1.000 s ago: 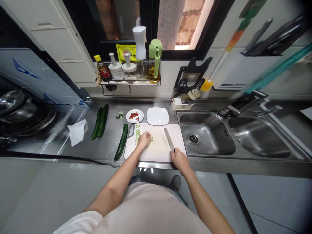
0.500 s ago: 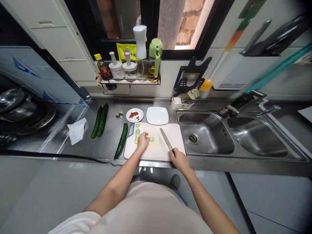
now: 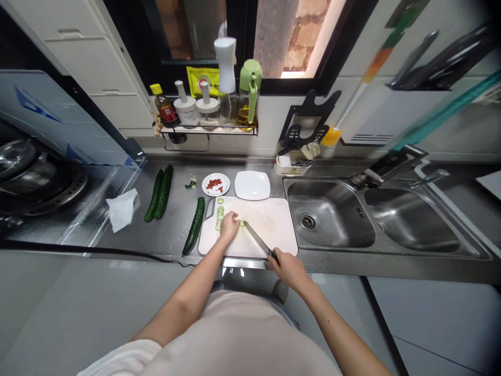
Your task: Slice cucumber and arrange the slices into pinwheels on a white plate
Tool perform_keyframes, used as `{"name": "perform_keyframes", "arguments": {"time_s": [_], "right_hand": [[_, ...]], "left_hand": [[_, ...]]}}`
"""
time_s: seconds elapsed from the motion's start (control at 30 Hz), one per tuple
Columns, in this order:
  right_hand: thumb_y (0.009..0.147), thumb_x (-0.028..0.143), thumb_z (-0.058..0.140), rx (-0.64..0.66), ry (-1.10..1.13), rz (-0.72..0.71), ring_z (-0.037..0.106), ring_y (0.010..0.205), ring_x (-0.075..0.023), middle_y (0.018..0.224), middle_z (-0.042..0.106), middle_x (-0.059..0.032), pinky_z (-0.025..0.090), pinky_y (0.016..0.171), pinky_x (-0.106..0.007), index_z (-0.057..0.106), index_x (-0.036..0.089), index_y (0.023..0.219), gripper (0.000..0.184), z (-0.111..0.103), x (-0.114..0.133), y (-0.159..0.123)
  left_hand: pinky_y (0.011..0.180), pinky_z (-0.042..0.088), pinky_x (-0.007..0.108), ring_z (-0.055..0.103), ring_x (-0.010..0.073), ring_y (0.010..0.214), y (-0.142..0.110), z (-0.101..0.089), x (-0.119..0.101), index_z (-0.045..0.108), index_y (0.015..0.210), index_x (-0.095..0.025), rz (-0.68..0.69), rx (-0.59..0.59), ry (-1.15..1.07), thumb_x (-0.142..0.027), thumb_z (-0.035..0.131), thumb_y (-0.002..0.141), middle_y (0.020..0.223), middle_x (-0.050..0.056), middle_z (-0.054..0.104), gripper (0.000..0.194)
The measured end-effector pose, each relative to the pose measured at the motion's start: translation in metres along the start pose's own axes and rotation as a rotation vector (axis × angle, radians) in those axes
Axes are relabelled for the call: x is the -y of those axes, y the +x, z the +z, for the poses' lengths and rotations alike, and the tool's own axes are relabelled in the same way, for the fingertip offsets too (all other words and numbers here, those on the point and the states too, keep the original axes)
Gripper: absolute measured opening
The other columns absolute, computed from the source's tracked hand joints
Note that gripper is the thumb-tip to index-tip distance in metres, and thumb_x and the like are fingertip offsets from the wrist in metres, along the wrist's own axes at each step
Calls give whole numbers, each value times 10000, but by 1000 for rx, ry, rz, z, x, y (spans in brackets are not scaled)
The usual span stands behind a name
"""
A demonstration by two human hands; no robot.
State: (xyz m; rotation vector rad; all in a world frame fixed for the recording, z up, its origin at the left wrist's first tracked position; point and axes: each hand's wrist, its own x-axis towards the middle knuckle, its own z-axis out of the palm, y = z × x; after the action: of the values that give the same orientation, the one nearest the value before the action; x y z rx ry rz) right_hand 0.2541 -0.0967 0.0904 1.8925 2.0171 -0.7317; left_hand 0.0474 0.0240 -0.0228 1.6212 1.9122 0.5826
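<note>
With left hand half-curled beside a row of cucumber slices, cannot tell if holding anything, and right hand wrapped round the knife, seems mid-slicing, blade tip at a lone slice on the cutting board, calling next for clearance from left fingers.

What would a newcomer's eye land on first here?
The long steel-bladed knife in the right grip, slanting over the white rectangular cutting board. Next, three long dark-green cucumbers on the steel counter left of the board. Just beyond it, a round white plate of small red pieces.
</note>
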Motion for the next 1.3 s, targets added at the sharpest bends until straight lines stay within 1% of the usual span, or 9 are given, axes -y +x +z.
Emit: {"name": "perform_keyframes", "arguments": {"time_s": [0.23, 0.4, 0.6, 0.7, 0.93, 1.1, 1.3], "right_hand": [[979, 402, 331, -3, -30, -8, 644, 913, -233, 959, 685, -111, 351, 691, -270, 532, 201, 1051, 293, 6, 0, 0], [980, 391, 327, 9, -38, -14, 646, 914, -241, 959, 685, -114, 350, 680, -272, 527, 198, 1042, 285, 6, 0, -1], [982, 380, 331, 35, -25, -2, 646, 925, -246, 966, 682, -120, 364, 706, -280, 516, 197, 1049, 269, 6, 2, -2], [983, 369, 331, 55, -19, 9, 646, 934, -246, 973, 683, -126, 373, 720, -284, 509, 192, 1061, 264, 9, 5, -1], [988, 352, 311, 51, -17, 8, 652, 952, -263, 988, 683, -142, 393, 732, -304, 495, 180, 1075, 267, 16, 8, 1], [984, 338, 315, 69, 7, 19, 649, 967, -261, 1033, 675, -158, 396, 744, -311, 491, 175, 1083, 259, 13, 12, 3], [980, 312, 303, 77, 17, 3, 645, 975, -270, 1025, 677, -160, 393, 739, -314, 498, 162, 1086, 268, 6, 15, 5]], "left_hand": [[762, 410, 259, 582, 170, 855, 1, -1, -1, 598, 981, -182, -2, 8, 3, -160, 574, 784, 784, 19, 612, 200], [764, 414, 264, 584, 173, 855, 1, -2, -2, 602, 988, -184, -8, 12, 9, -151, 580, 780, 794, 22, 619, 212], [773, 418, 267, 587, 176, 864, 1, -2, -3, 606, 994, -187, -16, 22, 13, -144, 581, 772, 799, 21, 622, 228], [766, 420, 268, 590, 178, 858, 1, -2, -2, 606, 989, -191, -15, 17, 14, -143, 581, 773, 792, 20, 623, 223], [777, 420, 267, 592, 176, 867, 2, -3, -3, 603, 988, -199, -25, 21, 27, -141, 565, 776, 796, 18, 626, 223], [784, 417, 269, 590, 178, 880, 3, -3, -4, 599, 992, -199, -21, 29, 41, -144, 569, 776, 799, 19, 627, 225], [771, 417, 271, 590, 181, 871, 3, -2, -3, 597, 993, -197, -11, 28, 46, -147, 578, 778, 791, 19, 625, 221]]}}
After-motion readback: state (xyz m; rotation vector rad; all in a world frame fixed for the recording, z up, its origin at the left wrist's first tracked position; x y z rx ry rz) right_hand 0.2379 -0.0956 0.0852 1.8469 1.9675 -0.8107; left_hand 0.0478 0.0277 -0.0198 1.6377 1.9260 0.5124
